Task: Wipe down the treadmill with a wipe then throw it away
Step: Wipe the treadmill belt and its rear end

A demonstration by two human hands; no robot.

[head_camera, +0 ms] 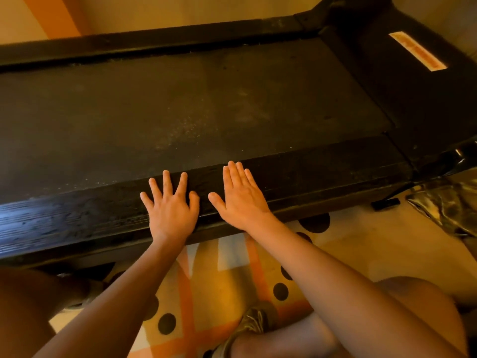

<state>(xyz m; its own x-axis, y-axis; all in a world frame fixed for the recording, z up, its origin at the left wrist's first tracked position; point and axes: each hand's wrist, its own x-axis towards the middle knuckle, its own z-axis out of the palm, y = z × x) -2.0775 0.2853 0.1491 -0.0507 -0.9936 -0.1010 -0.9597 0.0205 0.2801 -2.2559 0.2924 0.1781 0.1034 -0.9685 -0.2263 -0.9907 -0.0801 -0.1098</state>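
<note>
I am resting my left hand (170,210) and right hand (241,197) flat and empty, fingers spread, on the near side rail (322,171) of the treadmill (402,94), and, seeing no wipe, I am judging that fetching one comes first, then overlapping passes across the dusty belt (180,104).

Saw a pale floor (361,244) under everything, with a rug (206,285) of orange stripes and black dots spread on it. Found the black treadmill (180,104) standing there, near edge over the rug, belt speckled with dust. Noted left hand (170,210) and right hand (242,200) flat on its near side rail (322,171), just apart, fingers straight. Spotted crumpled shiny wrapping (444,202) on the floor at right.
</note>
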